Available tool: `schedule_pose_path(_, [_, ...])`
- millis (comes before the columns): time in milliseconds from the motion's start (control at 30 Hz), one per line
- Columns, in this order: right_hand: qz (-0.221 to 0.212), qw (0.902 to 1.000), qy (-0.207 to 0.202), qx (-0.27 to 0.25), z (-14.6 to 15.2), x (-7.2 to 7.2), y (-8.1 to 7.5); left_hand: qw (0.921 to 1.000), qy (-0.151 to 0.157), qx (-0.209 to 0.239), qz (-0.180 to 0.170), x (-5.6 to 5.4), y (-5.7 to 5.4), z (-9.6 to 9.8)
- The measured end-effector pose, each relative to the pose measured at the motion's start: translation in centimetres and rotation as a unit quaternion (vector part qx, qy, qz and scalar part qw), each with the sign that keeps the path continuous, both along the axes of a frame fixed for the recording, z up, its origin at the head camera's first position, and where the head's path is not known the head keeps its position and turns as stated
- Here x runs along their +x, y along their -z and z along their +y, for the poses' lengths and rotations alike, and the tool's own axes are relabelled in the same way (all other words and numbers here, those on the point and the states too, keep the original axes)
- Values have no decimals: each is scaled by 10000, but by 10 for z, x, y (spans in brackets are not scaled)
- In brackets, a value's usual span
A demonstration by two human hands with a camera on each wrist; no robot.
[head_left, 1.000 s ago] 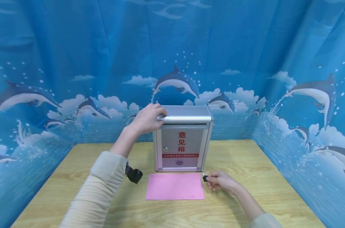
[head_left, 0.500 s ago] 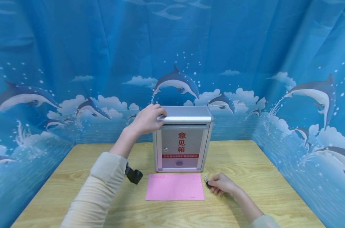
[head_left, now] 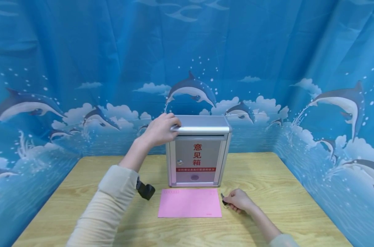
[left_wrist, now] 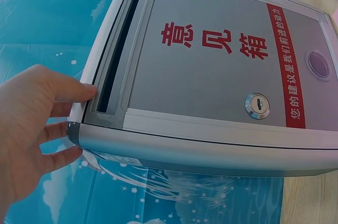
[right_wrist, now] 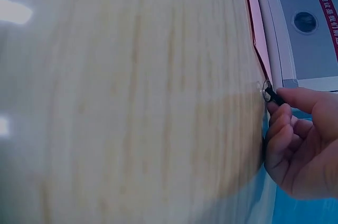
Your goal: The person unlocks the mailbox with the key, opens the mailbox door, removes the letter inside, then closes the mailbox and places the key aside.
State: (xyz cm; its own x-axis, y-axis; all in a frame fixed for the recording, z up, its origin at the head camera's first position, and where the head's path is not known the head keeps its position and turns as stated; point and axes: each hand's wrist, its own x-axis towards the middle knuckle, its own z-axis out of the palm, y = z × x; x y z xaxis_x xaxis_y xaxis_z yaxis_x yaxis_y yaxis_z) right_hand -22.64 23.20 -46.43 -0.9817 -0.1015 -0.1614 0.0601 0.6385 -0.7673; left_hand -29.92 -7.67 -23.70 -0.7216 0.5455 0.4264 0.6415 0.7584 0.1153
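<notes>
A silver suggestion box [head_left: 199, 154] with red characters stands upright on the table. My left hand [head_left: 162, 129] grips its upper left corner; in the left wrist view, the thumb lies on the front edge beside the dark slot [left_wrist: 119, 49]. Low on the door's left side is a round lock [left_wrist: 257, 105] with a keyhole. My right hand [head_left: 238, 200] pinches a key [head_left: 223, 199] by its black head, right of the box's foot and close to the table. A small metal ring [right_wrist: 266, 91] hangs from the key.
A pink envelope [head_left: 189, 204] lies flat in front of the box, just left of the key. The wood-grain table [head_left: 255, 171] is enclosed by a blue dolphin-print curtain [head_left: 113, 68]. A black device [head_left: 145, 190] is strapped at the left wrist.
My right hand has drawn the key slightly toward me and turned it, so its blade now shows pointing away. The left hand stays on the box corner.
</notes>
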Motion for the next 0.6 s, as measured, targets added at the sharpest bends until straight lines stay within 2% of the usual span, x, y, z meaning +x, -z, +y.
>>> schedule_pose_path(167, [209, 9989, 88, 419, -2, 2, 0, 10000, -2, 26, 3, 0, 1, 0])
schedule_pose_path(367, [562, 9923, 232, 1075, -3, 3, -1, 10000, -12, 7, 85, 0, 3, 0])
schedule_pose_path(600, [600, 9897, 278, 1267, -1, 2, 0, 9996, 72, 11, 275, 1, 7, -2])
